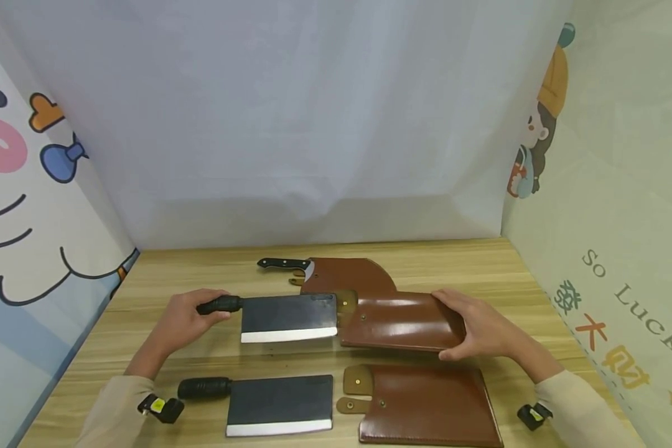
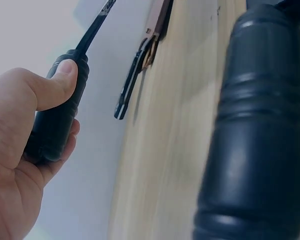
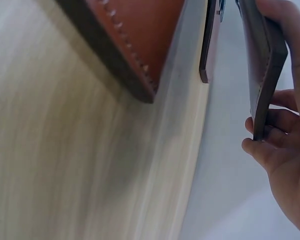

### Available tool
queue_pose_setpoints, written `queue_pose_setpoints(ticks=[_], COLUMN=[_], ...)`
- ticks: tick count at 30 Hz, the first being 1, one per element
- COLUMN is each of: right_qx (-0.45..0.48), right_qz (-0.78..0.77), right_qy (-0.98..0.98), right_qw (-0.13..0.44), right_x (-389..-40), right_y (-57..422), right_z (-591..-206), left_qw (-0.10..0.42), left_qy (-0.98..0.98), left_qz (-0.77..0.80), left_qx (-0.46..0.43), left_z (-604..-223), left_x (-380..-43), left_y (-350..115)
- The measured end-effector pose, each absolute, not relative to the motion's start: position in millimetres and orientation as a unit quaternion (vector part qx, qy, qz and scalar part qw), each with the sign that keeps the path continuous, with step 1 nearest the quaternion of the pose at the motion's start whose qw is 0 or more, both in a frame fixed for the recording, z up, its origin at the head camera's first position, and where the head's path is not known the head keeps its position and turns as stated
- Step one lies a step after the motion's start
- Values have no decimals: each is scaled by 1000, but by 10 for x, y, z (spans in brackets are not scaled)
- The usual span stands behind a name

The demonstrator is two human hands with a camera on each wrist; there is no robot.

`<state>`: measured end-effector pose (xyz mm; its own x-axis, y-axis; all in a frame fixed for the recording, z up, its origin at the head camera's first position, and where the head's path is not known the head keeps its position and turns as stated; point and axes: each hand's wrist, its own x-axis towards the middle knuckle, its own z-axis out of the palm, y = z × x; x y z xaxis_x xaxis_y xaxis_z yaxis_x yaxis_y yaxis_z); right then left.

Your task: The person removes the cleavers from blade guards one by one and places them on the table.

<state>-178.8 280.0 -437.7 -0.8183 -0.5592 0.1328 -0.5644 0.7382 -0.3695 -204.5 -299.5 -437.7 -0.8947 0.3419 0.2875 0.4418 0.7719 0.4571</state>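
Note:
My left hand (image 1: 186, 320) grips the ribbed black handle of a cleaver (image 1: 289, 316), thumb along it in the left wrist view. The dark blade with its bright lower edge points right, its front end right at the tan strap and mouth of a brown leather sheath (image 1: 406, 318). By its far right end my right hand (image 1: 481, 325) holds that sheath, thumb at the lower corner and fingers over the top. In the right wrist view, the sheath's stitched edge (image 3: 268, 82) sits between thumb and fingers, raised off the table. Most of the blade shows outside the sheath.
Nearer me lie a second cleaver (image 1: 280, 404) and, right of it, a second brown sheath (image 1: 428, 404) with tan straps. Behind, a knife with a riveted black handle (image 1: 282, 264) sits in a third sheath (image 1: 350, 274). Cloth walls border the wooden table (image 1: 201, 267).

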Motion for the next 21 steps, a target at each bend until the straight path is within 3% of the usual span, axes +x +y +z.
queue_pose_setpoints(ticks=[21], right_qx=[283], right_qz=[187], right_qy=[-941], right_qw=[-10], right_x=[-1805], right_y=[2952], right_z=[-4525], left_qw=[70], left_qy=[-940], left_qz=[-260], left_qx=[-212], left_z=[-4561], left_x=[-1994], left_y=[-3076])
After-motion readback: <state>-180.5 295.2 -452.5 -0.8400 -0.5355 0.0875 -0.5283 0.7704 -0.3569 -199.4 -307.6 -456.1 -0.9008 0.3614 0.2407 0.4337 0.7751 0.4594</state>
